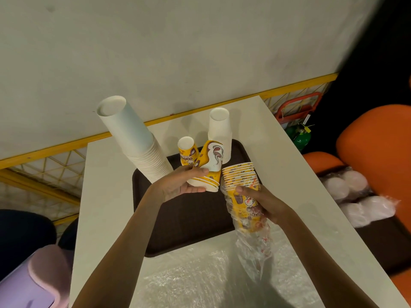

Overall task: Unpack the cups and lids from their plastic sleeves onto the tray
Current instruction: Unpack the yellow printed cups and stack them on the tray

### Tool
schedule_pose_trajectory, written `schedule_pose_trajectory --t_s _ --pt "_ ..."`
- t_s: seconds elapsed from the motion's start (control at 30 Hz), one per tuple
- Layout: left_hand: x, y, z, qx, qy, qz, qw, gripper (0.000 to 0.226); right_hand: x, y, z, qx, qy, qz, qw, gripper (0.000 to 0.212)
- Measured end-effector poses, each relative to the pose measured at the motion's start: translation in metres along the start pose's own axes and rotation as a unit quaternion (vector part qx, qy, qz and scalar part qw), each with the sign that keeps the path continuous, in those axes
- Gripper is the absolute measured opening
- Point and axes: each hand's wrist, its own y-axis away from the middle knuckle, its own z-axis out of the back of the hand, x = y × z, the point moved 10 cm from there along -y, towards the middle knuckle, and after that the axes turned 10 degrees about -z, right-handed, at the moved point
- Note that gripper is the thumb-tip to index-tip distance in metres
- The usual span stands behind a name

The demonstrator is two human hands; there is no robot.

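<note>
Two stacks hang above the dark brown plastic tray (189,221): your left hand (178,185) curls round a short stack of yellow printed paper cups (210,168), your right hand (265,204) grips the fuller stack (240,176) through its slippery clear plastic sleeve (253,238), so hold the light, crushable walls gently, near the rims.

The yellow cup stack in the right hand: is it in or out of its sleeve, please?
Partly out: the yellow cup stack shows bare top rims; the plastic sleeve covers only its lower part.
</note>
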Motion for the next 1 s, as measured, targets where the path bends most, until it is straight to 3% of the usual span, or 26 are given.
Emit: schedule_pose_trajectory --t_s 0.13,0.27,0.37,0.53,0.67,0.8,1.0 --pt "-0.019 -0.008 0.014 -0.059 0.112 -0.066 0.990 0.049 -0.002 -0.005 0.000 -0.005 -0.004 -0.007 1.000 0.017" --pt "-0.054 -0.019 0.037 -0.146 0.131 -0.175 0.965 0.046 -0.007 -0.011 -0.003 -0.006 0.007 -0.019 1.000 0.021" --pt "-0.075 -0.027 0.063 -0.251 0.060 -0.235 0.937 0.045 -0.008 -0.016 -0.007 -0.001 0.019 -0.021 1.000 0.022" --pt "-0.091 -0.030 0.079 -0.383 -0.089 -0.257 0.883 0.068 -0.005 -0.021 -0.009 0.003 0.026 -0.017 1.000 0.027" --pt "-0.077 -0.043 0.083 -0.396 -0.154 -0.244 0.871 0.076 -0.005 -0.026 -0.008 0.003 0.041 -0.014 0.999 0.047" --pt "-0.055 -0.055 0.088 -0.393 -0.170 -0.236 0.872 0.081 -0.005 -0.029 -0.006 0.006 0.038 -0.019 0.999 0.044" --pt "-0.010 -0.065 0.084 -0.352 -0.198 -0.161 0.901 0.092 -0.008 -0.034 -0.006 0.003 0.051 -0.026 0.998 0.056"
